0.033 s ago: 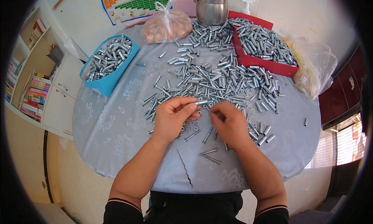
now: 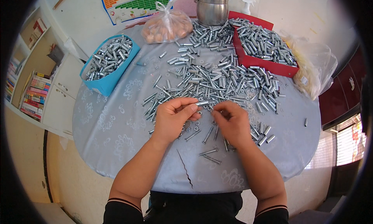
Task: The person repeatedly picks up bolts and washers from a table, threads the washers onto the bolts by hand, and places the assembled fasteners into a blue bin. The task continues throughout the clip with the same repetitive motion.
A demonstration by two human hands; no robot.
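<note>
The left hand (image 2: 175, 117) pinches a metal sleeve (image 2: 203, 103) beside the right hand (image 2: 232, 121), above scattered bolts (image 2: 210, 84).

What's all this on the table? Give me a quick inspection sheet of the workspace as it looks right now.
Surface: round table under a pale blue-grey patterned cover with a tear near the front edge.
Job's things: left hand pinches a small metal sleeve; right hand rests fingertips down beside it, its grip hidden.
Clutter: loose pile of metal sleeves and bolts, blue tub and red tray both full of them, steel pot, tied bag of round brownish items, clear plastic bag.
Grippers: bare hands only.
Cables: nothing seen.
Surroundings: bookshelf, wall chart, dark red cabinet.
</note>
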